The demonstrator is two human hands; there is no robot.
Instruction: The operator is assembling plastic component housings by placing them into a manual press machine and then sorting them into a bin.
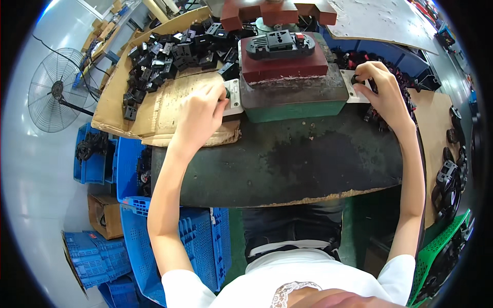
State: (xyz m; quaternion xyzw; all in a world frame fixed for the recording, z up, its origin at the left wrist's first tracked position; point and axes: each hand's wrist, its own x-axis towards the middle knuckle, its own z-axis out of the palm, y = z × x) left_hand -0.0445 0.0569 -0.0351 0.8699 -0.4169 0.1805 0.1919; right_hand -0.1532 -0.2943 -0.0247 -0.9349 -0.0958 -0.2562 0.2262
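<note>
- Head view: hands well apart, one each side of the green base (pixel 298 111) toward the tabletop's (pixel 231 177) far edge.
- Left hand (pixel 199 112): fingers curled at the left switch plate (pixel 234 97). Right hand (pixel 385 90): fingers bunched at the dark knob (pixel 354 79) on the right switch plate (pixel 355 96). Can't tell gripped vs pressing, either one.
- Black part (pixel 280 46): on the red block (pixel 285 68) atop the base, between and beyond both hands; long axis left-right, roughly along the tabletop's near edge. Neither hand clearly nearer.
- Upper red block (pixel 241 18) beyond it; clearance unclear.
- Cardboard tray (pixel 154 113) with black sockets (pixel 154 66): tabletop's left side.
</note>
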